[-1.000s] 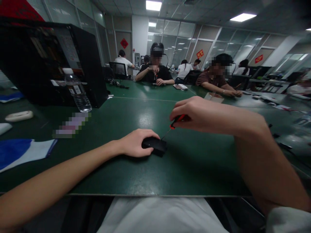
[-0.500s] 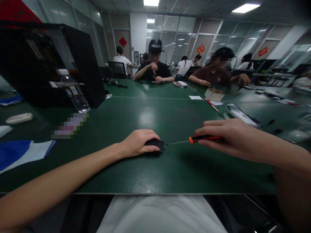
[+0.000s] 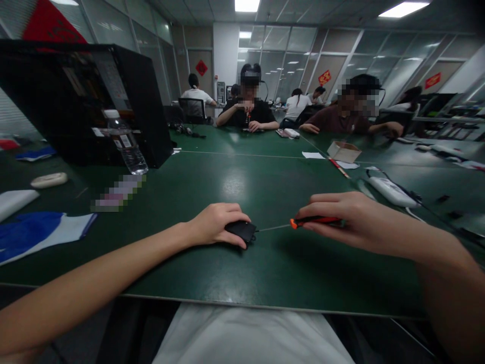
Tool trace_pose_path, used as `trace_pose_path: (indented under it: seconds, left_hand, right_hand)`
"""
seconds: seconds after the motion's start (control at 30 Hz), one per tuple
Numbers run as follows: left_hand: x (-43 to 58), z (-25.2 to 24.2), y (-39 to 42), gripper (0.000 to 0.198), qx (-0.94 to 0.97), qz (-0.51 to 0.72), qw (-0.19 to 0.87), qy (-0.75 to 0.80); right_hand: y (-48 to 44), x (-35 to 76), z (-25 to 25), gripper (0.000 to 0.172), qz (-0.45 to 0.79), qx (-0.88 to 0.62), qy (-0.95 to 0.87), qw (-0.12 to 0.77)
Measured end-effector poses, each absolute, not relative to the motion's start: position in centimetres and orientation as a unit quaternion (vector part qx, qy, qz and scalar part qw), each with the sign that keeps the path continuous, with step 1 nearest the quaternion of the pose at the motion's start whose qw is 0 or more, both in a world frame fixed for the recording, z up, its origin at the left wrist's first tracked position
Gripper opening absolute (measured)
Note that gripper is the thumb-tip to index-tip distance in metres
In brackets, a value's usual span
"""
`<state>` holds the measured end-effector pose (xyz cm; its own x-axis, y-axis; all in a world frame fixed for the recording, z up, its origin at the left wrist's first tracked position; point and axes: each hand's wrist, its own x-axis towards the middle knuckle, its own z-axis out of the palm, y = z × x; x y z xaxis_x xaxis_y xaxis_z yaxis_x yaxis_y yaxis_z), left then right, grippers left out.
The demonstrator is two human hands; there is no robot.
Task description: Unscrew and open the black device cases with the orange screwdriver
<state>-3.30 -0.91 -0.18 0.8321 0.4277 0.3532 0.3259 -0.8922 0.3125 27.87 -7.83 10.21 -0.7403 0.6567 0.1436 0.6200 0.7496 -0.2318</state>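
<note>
My left hand [image 3: 217,223] is closed around a small flat black case [image 3: 242,230] on the green tabletop, thumb on its near side and fingers on its far side. A small tab or loop sticks out from the case's right end. In my right hand [image 3: 341,217] is a screwdriver with a red, black and orange handle [image 3: 318,220]. Its thin shaft [image 3: 275,228] points left, and the tip meets or nearly meets the right end of the case. Whether the tip is seated in anything is too small to tell.
On the left are a black computer case [image 3: 140,96], a water bottle [image 3: 131,146] and a blue-white glove [image 3: 45,230]. A cardboard box [image 3: 344,151] and a white power strip [image 3: 392,191] lie to the right. Co-workers sit across the green table [image 3: 212,273].
The screwdriver has moved slightly left, bringing its tip from just short of the black case up to its right end. The case has turned a little, and my view has shifted left.
</note>
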Motion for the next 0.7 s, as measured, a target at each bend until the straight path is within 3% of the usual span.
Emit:
trace_pose_path:
  seconds: [0.7]
  left_hand:
    - [-3.0,-0.1,-1.2,0.052,0.941,0.224,0.135,0.216]
  right_hand:
    - [-7.1,28.5,8.5,0.028,0.088,-0.299,-0.940,0.138]
